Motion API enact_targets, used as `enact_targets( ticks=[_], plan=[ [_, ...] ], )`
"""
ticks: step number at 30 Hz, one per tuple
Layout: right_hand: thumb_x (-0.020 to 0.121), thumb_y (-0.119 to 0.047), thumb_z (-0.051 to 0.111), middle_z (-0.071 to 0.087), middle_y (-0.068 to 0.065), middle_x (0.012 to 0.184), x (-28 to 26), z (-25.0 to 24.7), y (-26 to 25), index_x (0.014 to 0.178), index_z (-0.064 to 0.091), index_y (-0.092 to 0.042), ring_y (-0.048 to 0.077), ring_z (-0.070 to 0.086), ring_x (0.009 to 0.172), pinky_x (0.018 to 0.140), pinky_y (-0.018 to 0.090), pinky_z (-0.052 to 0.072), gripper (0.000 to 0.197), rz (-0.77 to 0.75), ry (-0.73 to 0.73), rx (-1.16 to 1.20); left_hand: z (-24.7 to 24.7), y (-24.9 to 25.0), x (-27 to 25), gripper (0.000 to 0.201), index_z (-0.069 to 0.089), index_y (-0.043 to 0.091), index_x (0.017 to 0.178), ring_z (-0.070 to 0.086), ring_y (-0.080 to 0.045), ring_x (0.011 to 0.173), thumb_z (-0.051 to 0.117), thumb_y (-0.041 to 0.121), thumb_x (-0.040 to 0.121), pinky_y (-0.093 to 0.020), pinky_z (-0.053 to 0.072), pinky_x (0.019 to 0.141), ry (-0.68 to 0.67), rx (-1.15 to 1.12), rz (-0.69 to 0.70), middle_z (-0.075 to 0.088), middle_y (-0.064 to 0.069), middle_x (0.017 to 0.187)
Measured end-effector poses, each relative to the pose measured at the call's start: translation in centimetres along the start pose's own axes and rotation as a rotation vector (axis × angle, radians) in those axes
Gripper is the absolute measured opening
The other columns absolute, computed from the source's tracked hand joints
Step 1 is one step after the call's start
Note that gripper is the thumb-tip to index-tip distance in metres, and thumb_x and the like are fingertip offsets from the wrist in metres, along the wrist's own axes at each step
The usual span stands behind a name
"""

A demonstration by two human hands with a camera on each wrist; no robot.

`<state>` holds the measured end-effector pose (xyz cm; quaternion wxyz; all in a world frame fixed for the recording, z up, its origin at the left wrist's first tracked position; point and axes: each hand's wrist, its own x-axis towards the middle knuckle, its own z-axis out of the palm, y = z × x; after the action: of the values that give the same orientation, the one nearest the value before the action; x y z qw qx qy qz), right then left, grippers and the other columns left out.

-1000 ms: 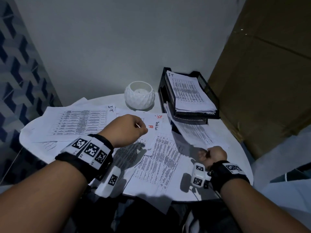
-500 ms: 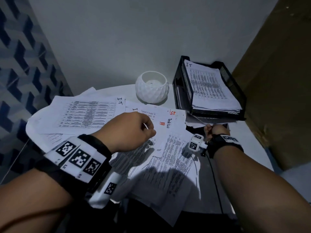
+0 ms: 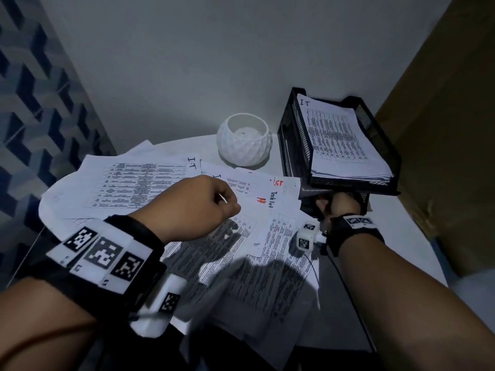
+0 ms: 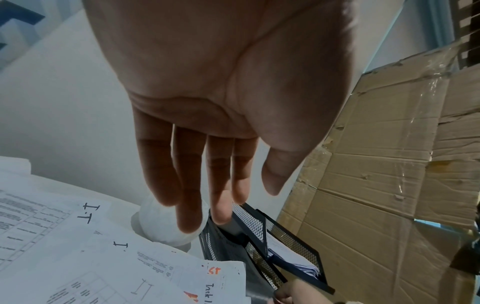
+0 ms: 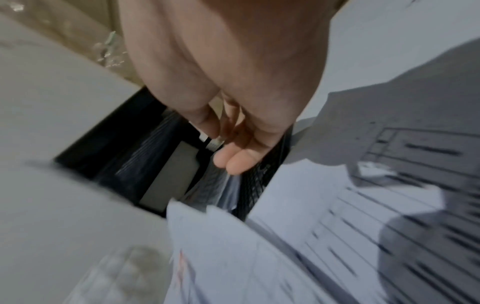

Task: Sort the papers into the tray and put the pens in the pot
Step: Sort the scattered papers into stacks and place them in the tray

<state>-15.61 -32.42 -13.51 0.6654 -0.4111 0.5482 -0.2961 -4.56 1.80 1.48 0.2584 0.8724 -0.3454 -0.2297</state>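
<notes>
A black mesh two-tier tray [image 3: 294, 135] stands at the back right, with a stack of printed papers [image 3: 345, 145] in its top tier. My right hand [image 3: 328, 203] reaches into the mouth of the lower tier. In the blurred right wrist view its thumb and curled fingers [image 5: 233, 162] seem to pinch a sheet [image 5: 221, 185] that slants into that tier. Left of the tray stands the white faceted pot [image 3: 245, 144]. My left hand [image 3: 230, 207] hovers over the loose papers [image 3: 134, 188], fingers [image 4: 189, 205] relaxed and holding nothing. I see no pen.
The round white table [image 3: 401, 236] stands against a grey wall. Brown cardboard [image 3: 442, 129] rises close on the right and a blue patterned wall [image 3: 32, 103] on the left. Loose sheets overhang the table's front edge [image 3: 254, 330].
My right hand has gone from the table's front right up to the tray's lower tier, taking the sheet with it. The left hand has hardly moved.
</notes>
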Motion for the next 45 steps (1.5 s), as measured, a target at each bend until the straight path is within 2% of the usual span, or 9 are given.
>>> enact_targets(
  ticks=[8, 13, 17, 20, 24, 28, 34, 38, 45],
  plan=[
    [0.093, -0.01, 0.063, 0.063, 0.009, 0.064, -9.8, 3.3, 4.1, 0.095, 0.066, 0.0, 0.02, 0.053, 0.046, 0.045, 0.021, 0.043, 0.01, -0.174, -0.136, -0.428, -0.5, 0.4, -0.9, 0.018, 0.074, 0.032, 0.101, 0.066, -0.01, 0.092, 0.068, 0.046, 0.093, -0.029, 0.052, 0.089, 0.015, -0.029, 0.021, 0.071, 0.017, 0.094],
    [0.075, -0.049, 0.079, 0.055, 0.007, 0.144, -13.7, 5.2, 7.5, 0.15, 0.037, -0.018, 0.026, 0.066, 0.104, 0.082, 0.029, 0.052, 0.092, -0.221, -0.184, -0.969, -1.3, 0.7, -1.6, 0.017, 0.074, 0.032, 0.097, 0.068, -0.011, 0.088, 0.068, 0.047, 0.093, -0.033, 0.055, 0.089, 0.049, -0.085, 0.065, 0.074, 0.012, 0.093],
    [0.066, -0.045, 0.089, 0.052, 0.016, 0.142, -14.7, 6.2, 10.1, 0.159, -0.002, -0.039, 0.037, 0.064, 0.113, 0.088, 0.048, 0.059, 0.13, -0.166, -0.135, -1.081, -3.6, -1.1, -1.6, 0.015, 0.074, 0.029, 0.09, 0.074, -0.018, 0.083, 0.069, 0.044, 0.092, -0.031, 0.056, 0.079, 0.123, -0.233, 0.039, 0.077, 0.007, 0.091],
    [0.086, -0.017, 0.077, 0.059, 0.006, 0.095, -15.2, 6.9, 10.6, 0.161, -0.008, -0.034, 0.026, 0.064, 0.079, 0.072, 0.039, 0.056, 0.114, -0.166, -0.131, -1.049, -5.6, -2.6, -1.5, 0.017, 0.075, 0.023, 0.091, 0.076, -0.022, 0.078, 0.069, 0.039, 0.094, -0.03, 0.05, 0.069, 0.187, -0.339, 0.013, 0.078, 0.002, 0.089],
    [0.092, -0.004, 0.059, 0.05, 0.006, 0.103, -15.3, 6.7, 9.8, 0.154, 0.029, -0.025, 0.028, 0.057, 0.087, 0.077, 0.034, 0.051, 0.072, -0.213, -0.069, -0.943, -7.0, -3.9, -1.4, 0.016, 0.075, 0.021, 0.092, 0.074, -0.019, 0.072, 0.068, 0.035, 0.095, -0.026, 0.048, 0.064, 0.246, -0.376, -0.004, 0.078, 0.004, 0.09],
    [0.084, -0.006, 0.068, 0.071, 0.009, 0.102, -14.6, 4.2, 6.7, 0.095, 0.065, -0.016, 0.026, 0.063, 0.083, 0.076, 0.028, 0.054, 0.016, -0.305, -0.072, -1.014, -6.7, -3.6, -1.2, 0.016, 0.076, 0.023, 0.093, 0.077, -0.022, 0.079, 0.067, 0.036, 0.094, -0.029, 0.053, 0.066, 0.219, -0.321, 0.002, 0.078, 0.004, 0.09],
    [0.085, -0.009, 0.071, 0.061, 0.007, 0.056, -13.4, -0.7, 1.1, 0.055, 0.055, -0.009, 0.021, 0.054, 0.054, 0.055, 0.026, 0.045, 0.033, -0.395, -0.129, -1.19, -4.7, -2.6, -0.9, 0.019, 0.075, 0.029, 0.092, 0.074, -0.016, 0.083, 0.068, 0.047, 0.092, -0.034, 0.057, 0.087, 0.152, -0.198, 0.031, 0.078, 0.006, 0.091],
    [0.096, -0.016, 0.064, 0.075, 0.017, 0.078, -14.0, -3.2, -1.5, 0.078, 0.077, -0.001, 0.02, 0.059, 0.062, 0.055, 0.024, 0.041, 0.026, -0.458, -0.174, -1.218, -2.8, -2.4, -1.1, 0.018, 0.074, 0.032, 0.093, 0.07, -0.015, 0.088, 0.067, 0.048, 0.092, -0.035, 0.056, 0.09, 0.114, -0.082, -0.006, 0.075, 0.008, 0.096],
    [0.097, -0.008, 0.062, 0.07, 0.007, 0.078, -16.4, -5.4, -1.6, 0.077, 0.07, -0.014, 0.02, 0.061, 0.073, 0.07, 0.028, 0.046, 0.023, -0.609, -0.098, -0.953, 0.1, -2.0, -1.4, 0.016, 0.072, 0.031, 0.091, 0.064, -0.007, 0.077, 0.067, 0.045, 0.094, -0.028, 0.047, 0.073, 0.053, 0.047, -0.036, 0.069, 0.014, 0.086]
  ],
)
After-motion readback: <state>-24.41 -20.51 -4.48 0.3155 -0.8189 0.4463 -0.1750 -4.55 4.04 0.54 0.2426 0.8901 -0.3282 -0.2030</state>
